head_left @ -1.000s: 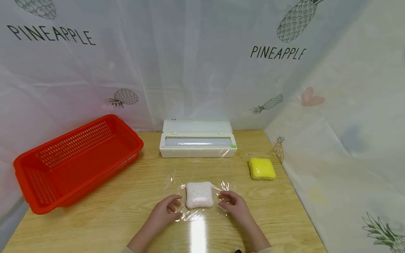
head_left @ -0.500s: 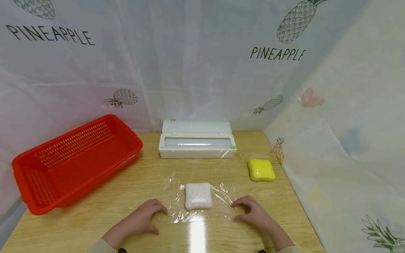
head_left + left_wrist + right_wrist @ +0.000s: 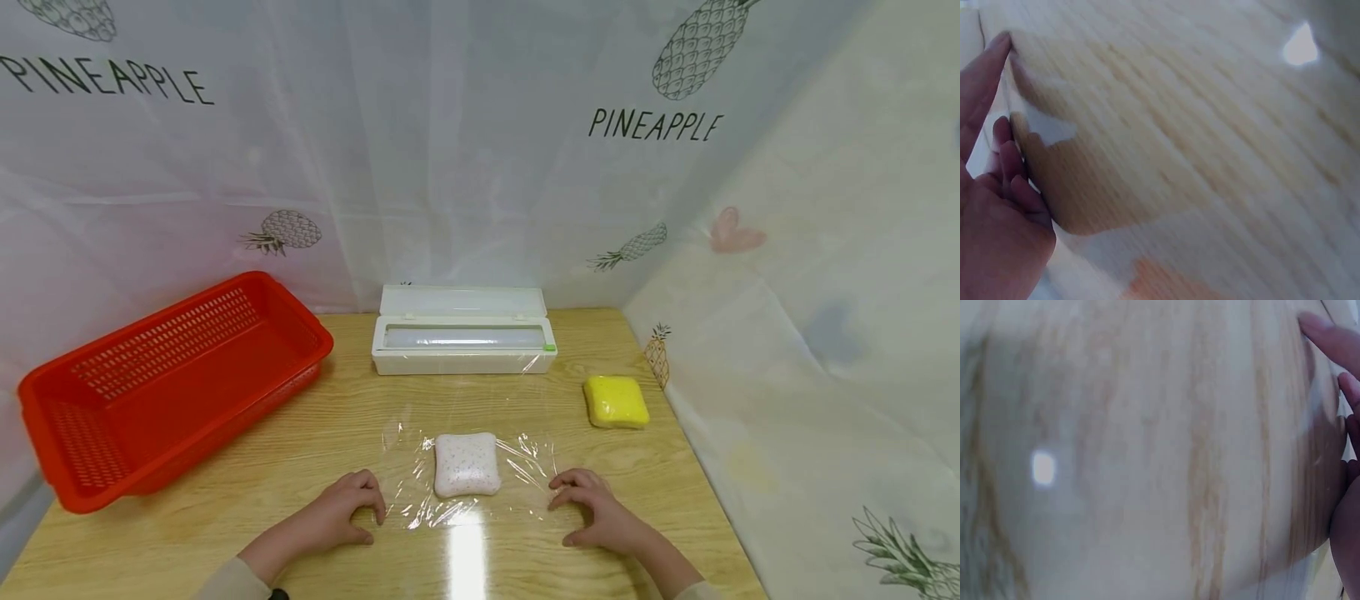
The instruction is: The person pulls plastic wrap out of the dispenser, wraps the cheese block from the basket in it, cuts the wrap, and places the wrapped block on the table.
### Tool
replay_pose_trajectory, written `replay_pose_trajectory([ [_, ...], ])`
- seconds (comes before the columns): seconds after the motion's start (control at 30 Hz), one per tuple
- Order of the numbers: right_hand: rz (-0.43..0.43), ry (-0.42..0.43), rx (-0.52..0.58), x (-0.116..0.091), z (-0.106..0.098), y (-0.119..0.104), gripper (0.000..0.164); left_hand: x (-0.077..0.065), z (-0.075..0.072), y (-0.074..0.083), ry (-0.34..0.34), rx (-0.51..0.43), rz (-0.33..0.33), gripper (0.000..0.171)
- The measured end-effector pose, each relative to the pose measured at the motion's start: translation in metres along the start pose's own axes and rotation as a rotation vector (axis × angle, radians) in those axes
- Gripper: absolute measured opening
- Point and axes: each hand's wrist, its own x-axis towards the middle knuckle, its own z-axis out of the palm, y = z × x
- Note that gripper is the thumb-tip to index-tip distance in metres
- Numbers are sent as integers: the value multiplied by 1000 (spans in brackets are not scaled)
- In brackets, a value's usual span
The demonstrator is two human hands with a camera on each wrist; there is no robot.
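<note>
In the head view a white speckled sponge (image 3: 467, 465) lies on the table amid a sheet of clear cling film (image 3: 525, 467), creased and shiny around it. Whether the film runs over or under the sponge is hard to tell. My left hand (image 3: 341, 512) rests at the film's left edge, fingers loosely bent, thumb apart. At the right edge my right hand (image 3: 600, 510) is posed much the same way, its fingertips near the film. Neither hand visibly pinches anything. The wrist views show mostly wood grain, with the left hand (image 3: 1004, 206) and right hand (image 3: 1346, 431) at the borders.
Behind the sponge stands a white cling film box (image 3: 465, 362), lid raised, with a green slider at its right end. A yellow sponge (image 3: 615, 402) sits at the right on the wooden table (image 3: 262, 492). A red basket (image 3: 172, 375) stands at the left.
Both hands have moved outward from beside the sponge to the film's left and right edges. Over the last half second they have barely shifted. The sponge lies in the same place.
</note>
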Motion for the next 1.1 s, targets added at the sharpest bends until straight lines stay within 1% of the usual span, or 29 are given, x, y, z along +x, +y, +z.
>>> replay_pose_trajectory([
  [0.1, -46, 27, 10, -1, 0, 2, 35, 0, 0, 0, 10, -4, 10, 25],
  [0.3, -144, 79, 52, -2, 0, 6, 24, 0, 1, 0, 20, -3, 25, 20],
  [0.43, -165, 113, 56, -3, 4, 10, 18, 0, 2, 0, 21, -6, 30, 19],
  [0.6, -194, 173, 25, -4, 10, 13, 14, 0, 3, -2, 38, 0, 39, 19],
  [0.67, -175, 187, 21, -3, 11, 12, 12, 0, 3, -2, 49, -7, 42, 18],
  [0.7, -149, 189, 29, -3, 11, 11, 12, 0, 2, -3, 56, -19, 47, 17],
  [0.8, -39, 176, 77, -1, 10, 7, 9, -1, 2, -5, 67, -74, 55, 15],
  [0.9, 55, 162, 151, 0, 7, 2, 6, -2, 1, -4, 78, -137, 60, 13],
  [1.0, 89, 185, 226, 1, 4, -2, 3, -2, -2, -2, 103, -171, 55, 12],
  [1.1, 112, 227, 289, 3, 3, -4, 3, -1, -5, 1, 144, -206, 44, 10],
])
